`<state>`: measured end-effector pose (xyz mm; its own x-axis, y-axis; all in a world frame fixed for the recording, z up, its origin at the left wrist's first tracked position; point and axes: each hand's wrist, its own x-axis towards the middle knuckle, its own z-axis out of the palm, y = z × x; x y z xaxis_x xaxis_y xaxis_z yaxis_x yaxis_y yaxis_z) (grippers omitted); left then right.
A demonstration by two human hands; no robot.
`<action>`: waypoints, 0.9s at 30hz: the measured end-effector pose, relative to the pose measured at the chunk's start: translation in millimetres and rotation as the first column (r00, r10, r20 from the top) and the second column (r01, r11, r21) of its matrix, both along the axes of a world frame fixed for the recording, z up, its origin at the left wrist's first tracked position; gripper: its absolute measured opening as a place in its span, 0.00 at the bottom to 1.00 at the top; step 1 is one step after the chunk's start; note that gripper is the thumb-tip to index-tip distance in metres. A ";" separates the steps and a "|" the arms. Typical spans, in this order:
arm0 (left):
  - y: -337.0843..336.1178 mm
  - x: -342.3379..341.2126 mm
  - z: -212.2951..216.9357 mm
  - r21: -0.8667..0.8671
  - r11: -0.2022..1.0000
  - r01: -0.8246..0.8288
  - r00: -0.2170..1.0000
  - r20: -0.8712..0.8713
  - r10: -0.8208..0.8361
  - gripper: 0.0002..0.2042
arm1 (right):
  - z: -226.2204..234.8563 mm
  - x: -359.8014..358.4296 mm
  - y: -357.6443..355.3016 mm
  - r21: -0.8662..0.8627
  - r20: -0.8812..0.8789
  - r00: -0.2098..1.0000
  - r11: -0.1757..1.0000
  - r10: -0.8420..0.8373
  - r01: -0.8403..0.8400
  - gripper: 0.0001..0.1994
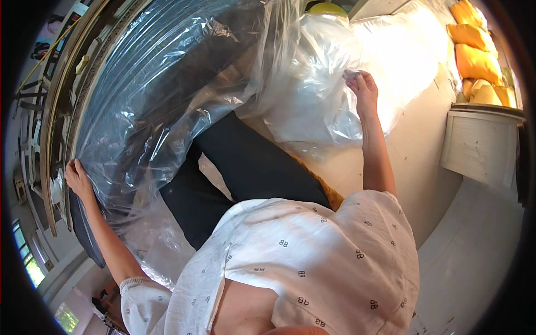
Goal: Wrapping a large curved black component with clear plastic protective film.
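A large sheet of clear plastic film (162,72) spreads in wrinkled folds across my lap and far to the left, with dark material showing through it. My left hand (77,177) is closed at the film's left edge, beside the wooden boards; its fingertips are partly hidden. Out to the right, my right hand (363,89) is raised, fingers pinched together on a small bit of film. Below and left of that hand, more of the film (318,100) hangs crumpled and catches bright light. My dark trousers (257,162) lie partly under the sheet.
Long curved-looking wooden boards (61,111) run along the left side. Yellow-orange bundles (477,56) are stacked at the far right above a pale cabinet (480,139). A pale surface (419,151) extends to my right. Something yellow-green (326,8) shows at the back.
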<state>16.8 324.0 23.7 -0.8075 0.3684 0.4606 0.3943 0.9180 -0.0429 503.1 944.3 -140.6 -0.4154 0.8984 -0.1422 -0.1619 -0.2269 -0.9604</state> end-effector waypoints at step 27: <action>402.0 273.1 -86.5 0.055 0.441 0.896 0.141 0.906 -0.399 0.29 | 165.7 54.7 -40.1 0.162 -0.275 0.918 0.955 0.286 -0.249 0.03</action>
<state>289.9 726.0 -62.8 0.0220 0.8552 -0.5179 0.8959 0.2131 0.3898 557.8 904.2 25.1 -0.6493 0.7502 0.1252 -0.3889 -0.1861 -0.9023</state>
